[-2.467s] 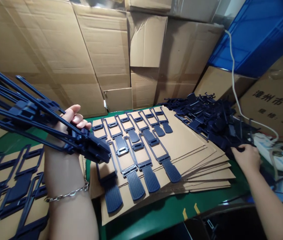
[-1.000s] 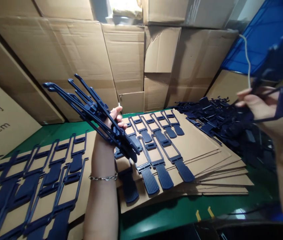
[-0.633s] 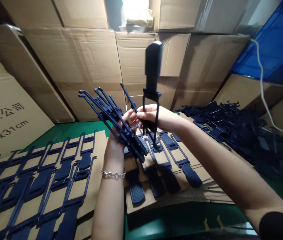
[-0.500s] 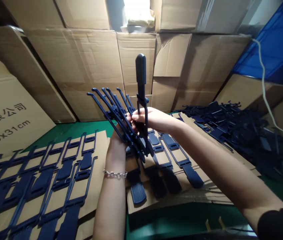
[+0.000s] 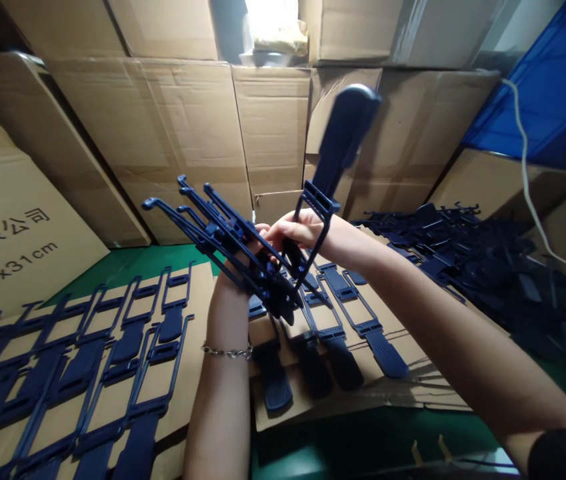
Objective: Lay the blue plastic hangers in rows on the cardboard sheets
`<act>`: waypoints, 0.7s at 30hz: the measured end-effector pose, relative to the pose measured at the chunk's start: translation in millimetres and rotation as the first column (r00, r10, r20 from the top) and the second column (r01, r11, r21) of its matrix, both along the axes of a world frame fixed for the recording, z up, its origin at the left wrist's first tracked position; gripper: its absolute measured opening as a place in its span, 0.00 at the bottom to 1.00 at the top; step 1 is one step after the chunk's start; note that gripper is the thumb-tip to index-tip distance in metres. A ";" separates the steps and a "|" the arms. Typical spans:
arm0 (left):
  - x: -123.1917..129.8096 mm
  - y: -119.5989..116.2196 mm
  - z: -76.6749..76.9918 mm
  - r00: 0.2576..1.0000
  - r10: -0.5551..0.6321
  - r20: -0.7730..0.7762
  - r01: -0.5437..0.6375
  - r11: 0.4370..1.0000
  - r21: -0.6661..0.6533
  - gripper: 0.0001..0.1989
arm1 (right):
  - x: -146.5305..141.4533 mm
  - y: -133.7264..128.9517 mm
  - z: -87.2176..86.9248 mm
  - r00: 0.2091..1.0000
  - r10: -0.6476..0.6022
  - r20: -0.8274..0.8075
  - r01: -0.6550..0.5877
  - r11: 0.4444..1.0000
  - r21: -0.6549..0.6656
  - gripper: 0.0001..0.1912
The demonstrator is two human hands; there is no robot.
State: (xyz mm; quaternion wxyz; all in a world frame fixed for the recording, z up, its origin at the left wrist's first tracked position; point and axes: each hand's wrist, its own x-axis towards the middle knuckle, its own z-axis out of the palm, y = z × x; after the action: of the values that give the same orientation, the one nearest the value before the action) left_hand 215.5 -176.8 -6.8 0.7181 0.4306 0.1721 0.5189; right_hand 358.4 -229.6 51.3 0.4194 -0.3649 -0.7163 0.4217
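Observation:
Dark blue plastic frames with hooked ends (image 5: 223, 230) are bunched in my left hand (image 5: 237, 267), whose fingers are closed round them and mostly hidden behind. My right hand (image 5: 300, 233) is beside it, thumb and fingers pinched at the bunch. One frame with a wide flat paddle (image 5: 345, 130) stands up over my right hand, tilted to the right, its lower end meeting the others. Below my hands, more such frames (image 5: 345, 293) lie in rows on a cardboard sheet (image 5: 393, 393).
Rows of the same frames (image 5: 135, 340) cover cardboard at the left. A dark heap of parts (image 5: 463, 260) lies at the right. Cardboard boxes (image 5: 187, 127) form a wall behind the green table (image 5: 163, 257). A white cable (image 5: 525, 160) hangs at the right.
The paddle frame has swung right and turned its broad face towards the camera. The bunch in my left hand has tipped further left and fanned differently.

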 end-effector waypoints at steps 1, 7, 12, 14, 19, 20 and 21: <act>0.4 1.7 -1.4 0.997 0.058 0.041 -0.058 0.998 0.000 0.16 | 1.7 -1.6 0.0 0.999 -0.042 0.011 0.041 0.997 0.067 0.13; 1.3 2.7 -0.8 0.951 0.235 0.203 -0.225 0.972 -0.068 0.11 | 9.4 -9.3 -12.1 0.928 -0.343 -0.147 0.367 0.909 0.199 0.18; 2.4 -2.6 -2.8 0.975 0.189 0.115 -0.187 0.982 -0.026 0.10 | 10.5 -9.6 -24.2 0.920 -0.229 -0.318 0.263 0.963 0.066 0.16; 2.2 -3.7 -4.6 0.987 0.148 0.069 -0.147 0.989 -0.011 0.12 | 10.1 -13.0 -24.7 0.927 -0.204 -0.315 0.242 0.966 0.088 0.16; 1.4 -4.1 -3.6 0.992 0.090 0.090 -0.086 0.995 -0.054 0.11 | 18.7 -27.1 -15.5 0.874 -0.398 -0.278 0.475 0.821 0.318 0.18; 1.3 -5.1 -2.1 0.991 0.079 0.104 -0.072 0.995 -0.073 0.09 | 22.2 -28.4 -13.2 0.848 -0.448 -0.283 0.529 0.750 0.397 0.17; 1.2 -6.7 -0.4 0.991 0.062 0.118 -0.051 0.994 -0.095 0.07 | 25.8 -28.5 -11.3 0.825 -0.485 -0.289 0.563 0.666 0.490 0.16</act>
State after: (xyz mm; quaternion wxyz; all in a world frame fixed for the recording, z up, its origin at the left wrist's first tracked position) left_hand 216.7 -183.6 -7.2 0.7313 0.3597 0.1641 0.5558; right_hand 384.2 -258.1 40.0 0.6568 -0.3885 -0.6414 0.0793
